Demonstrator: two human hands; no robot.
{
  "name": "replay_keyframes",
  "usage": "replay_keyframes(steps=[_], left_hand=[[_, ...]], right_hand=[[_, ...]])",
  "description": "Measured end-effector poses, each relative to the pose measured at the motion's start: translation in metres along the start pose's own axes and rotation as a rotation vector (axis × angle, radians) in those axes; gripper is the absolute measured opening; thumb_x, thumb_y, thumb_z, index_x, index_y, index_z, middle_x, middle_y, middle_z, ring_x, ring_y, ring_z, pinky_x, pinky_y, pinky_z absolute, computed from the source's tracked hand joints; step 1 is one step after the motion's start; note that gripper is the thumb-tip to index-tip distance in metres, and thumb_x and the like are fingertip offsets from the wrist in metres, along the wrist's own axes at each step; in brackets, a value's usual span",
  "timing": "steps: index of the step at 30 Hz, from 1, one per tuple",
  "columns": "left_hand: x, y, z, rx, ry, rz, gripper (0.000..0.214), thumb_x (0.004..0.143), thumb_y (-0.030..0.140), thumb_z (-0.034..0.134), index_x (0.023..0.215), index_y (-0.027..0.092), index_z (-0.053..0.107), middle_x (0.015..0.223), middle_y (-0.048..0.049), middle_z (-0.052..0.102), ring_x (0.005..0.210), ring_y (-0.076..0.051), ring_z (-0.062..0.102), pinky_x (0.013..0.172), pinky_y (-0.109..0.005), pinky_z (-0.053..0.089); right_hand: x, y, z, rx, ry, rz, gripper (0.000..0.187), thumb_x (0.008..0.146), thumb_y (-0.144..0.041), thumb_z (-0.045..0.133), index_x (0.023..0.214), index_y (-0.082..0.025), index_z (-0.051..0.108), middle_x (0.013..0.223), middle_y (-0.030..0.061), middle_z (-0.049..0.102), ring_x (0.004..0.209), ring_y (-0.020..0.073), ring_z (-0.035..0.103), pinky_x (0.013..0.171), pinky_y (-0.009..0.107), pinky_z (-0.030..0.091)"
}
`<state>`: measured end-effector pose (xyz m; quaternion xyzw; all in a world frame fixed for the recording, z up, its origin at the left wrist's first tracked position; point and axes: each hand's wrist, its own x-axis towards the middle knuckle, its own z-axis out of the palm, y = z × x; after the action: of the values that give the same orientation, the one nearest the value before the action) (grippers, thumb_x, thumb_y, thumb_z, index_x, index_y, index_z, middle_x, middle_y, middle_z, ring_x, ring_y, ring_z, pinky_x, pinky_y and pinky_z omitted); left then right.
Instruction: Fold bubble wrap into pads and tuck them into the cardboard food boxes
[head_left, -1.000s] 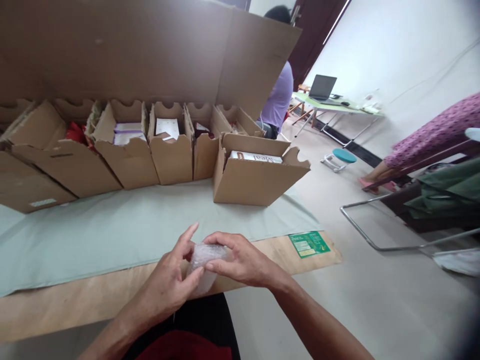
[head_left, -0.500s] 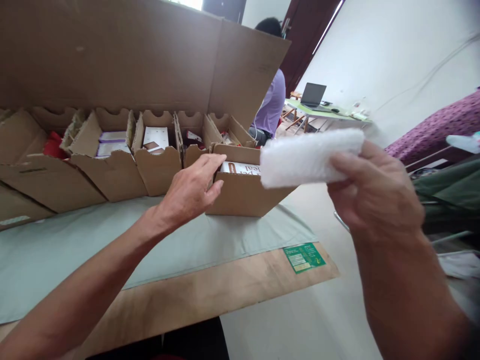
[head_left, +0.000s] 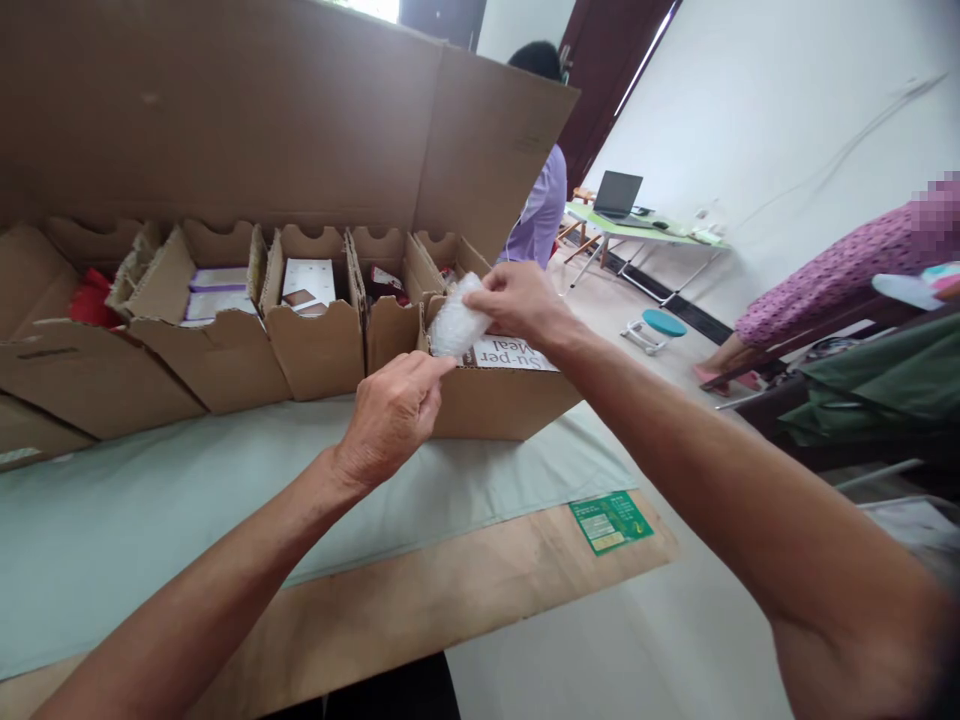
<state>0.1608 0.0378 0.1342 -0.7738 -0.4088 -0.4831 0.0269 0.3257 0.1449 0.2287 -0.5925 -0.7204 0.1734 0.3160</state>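
Note:
My right hand [head_left: 517,300] pinches a white bubble-wrap bundle [head_left: 459,320] between thumb and fingers; whatever it wraps cannot be made out. Its lower end dips inside the left end of a small open cardboard box [head_left: 495,405]. Beside it in that box lies a white carton [head_left: 517,352] printed "Su-per Meal", upside down from here. At the box's near left corner, my left hand [head_left: 394,410] is closed, with the index fingertip over the rim by the bundle and the thumb against the outer wall.
Several cardboard bins [head_left: 315,350] with packaged goods stand in a row behind, under a tall cardboard panel [head_left: 262,110]. A pale green cloth [head_left: 247,470] covers the wooden table [head_left: 420,590]. Beyond are a seated person [head_left: 540,200], a laptop table [head_left: 645,230] and a blue stool [head_left: 664,322].
My right hand has carried the bubble-wrap bundle left and away from me, into the box's left end. My left hand has lowered slightly and closed at the box's corner.

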Motion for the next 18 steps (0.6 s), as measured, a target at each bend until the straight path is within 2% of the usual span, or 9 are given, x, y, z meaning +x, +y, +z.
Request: replay_keyframes(steps=[2,3,5,7,9,11,14,18], left_hand=[[0.001,-0.002,0.001,0.002,0.020,0.004,0.030,0.097,0.008,0.048,0.111,0.018,0.073,0.091,-0.0044,0.075,0.083,-0.017,0.069,0.077,-0.030,0.055],[0.001,-0.003,0.002,0.001,0.029,0.007,0.030,0.097,0.008,0.048,0.111,0.019,0.073,0.091,-0.0043,0.075,0.083,-0.017,0.069,0.076,-0.030,0.055],[0.001,-0.004,0.002,-0.003,0.035,0.015,0.030,0.097,0.008,0.048,0.111,0.018,0.073,0.090,-0.0043,0.075,0.083,-0.017,0.069,0.075,-0.029,0.055],[0.001,-0.005,0.002,-0.008,0.030,0.025,0.031,0.097,0.008,0.047,0.112,0.019,0.073,0.090,-0.0043,0.075,0.082,-0.017,0.069,0.074,-0.029,0.055],[0.001,-0.005,0.003,-0.015,0.035,0.032,0.032,0.097,0.008,0.047,0.113,0.019,0.073,0.091,-0.0043,0.075,0.082,-0.017,0.068,0.074,-0.029,0.055],[0.002,-0.006,0.004,-0.018,0.049,0.034,0.031,0.097,0.008,0.048,0.113,0.019,0.073,0.091,-0.0045,0.075,0.082,-0.017,0.069,0.074,-0.029,0.056],[0.002,-0.007,0.006,-0.014,0.070,0.042,0.029,0.097,0.008,0.049,0.111,0.017,0.073,0.090,-0.0054,0.076,0.081,-0.018,0.070,0.075,-0.030,0.057],[-0.003,-0.004,0.005,-0.072,0.121,0.046,0.033,0.095,0.005,0.049,0.116,0.018,0.071,0.100,-0.0057,0.076,0.092,-0.017,0.071,0.084,-0.029,0.058]], right_hand=[[-0.008,-0.015,0.008,-0.172,0.054,-0.134,0.010,0.075,-0.014,0.071,0.082,-0.017,0.065,0.073,0.0020,0.064,0.074,0.0202,0.064,0.071,0.032,0.052],[-0.011,-0.021,0.011,-0.214,0.036,-0.168,0.020,0.074,-0.012,0.071,0.092,-0.017,0.065,0.078,0.0026,0.067,0.078,0.0217,0.066,0.074,0.033,0.053],[-0.017,-0.028,0.017,-0.196,-0.107,-0.137,0.033,0.072,-0.009,0.069,0.104,-0.018,0.064,0.079,0.0028,0.070,0.075,0.0225,0.068,0.072,0.034,0.055],[-0.019,-0.031,0.018,-0.101,-0.280,-0.019,0.028,0.075,-0.009,0.067,0.101,-0.018,0.064,0.073,0.0025,0.070,0.063,0.0213,0.067,0.063,0.033,0.056],[-0.020,-0.030,0.015,-0.042,-0.352,0.084,0.017,0.078,-0.011,0.065,0.094,-0.018,0.064,0.069,0.0031,0.069,0.056,0.0204,0.067,0.057,0.031,0.055],[-0.019,-0.028,0.013,-0.107,-0.344,0.086,0.010,0.080,-0.012,0.066,0.089,-0.017,0.066,0.070,0.0040,0.070,0.060,0.0201,0.069,0.059,0.029,0.055],[-0.016,-0.026,0.013,-0.343,-0.302,-0.019,0.002,0.082,-0.018,0.070,0.082,-0.017,0.071,0.079,0.0061,0.074,0.080,0.0223,0.073,0.073,0.029,0.055],[-0.013,-0.025,0.021,-0.484,-0.314,-0.031,0.009,0.085,-0.025,0.071,0.083,-0.018,0.076,0.090,0.0085,0.077,0.096,0.0254,0.073,0.082,0.031,0.054]])
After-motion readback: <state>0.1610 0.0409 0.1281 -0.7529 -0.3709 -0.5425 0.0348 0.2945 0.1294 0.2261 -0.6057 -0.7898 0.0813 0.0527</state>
